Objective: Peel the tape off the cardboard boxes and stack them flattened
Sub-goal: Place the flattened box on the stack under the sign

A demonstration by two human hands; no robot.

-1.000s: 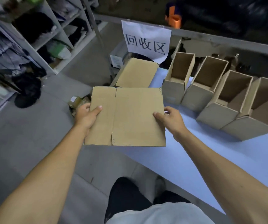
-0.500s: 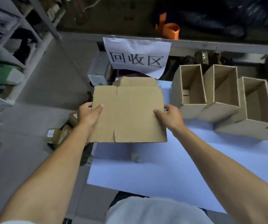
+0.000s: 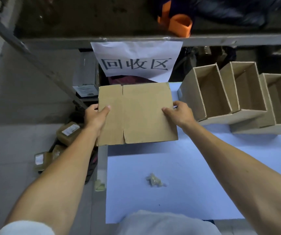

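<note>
Now flattened box [image 3: 141,114] sits between both hands' fingers [image 3: 167,109], thumbs on top.

There was only one view. The camera sat on the person's head and looked forward and down. It was close above the table [image 3: 204,167], with the paper sign [image 3: 136,60] at the far side.

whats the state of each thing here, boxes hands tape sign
flattened box: flat, held at its left and right edges at the far end of the table
left hand: grips the left edge, thumb on top
right hand: grips the right edge, thumb on top
open boxes: still assembled, empty, lined up on the table
tape wad: crumpled, loose on the table
paper sign: hanging from the shelf rail
</note>
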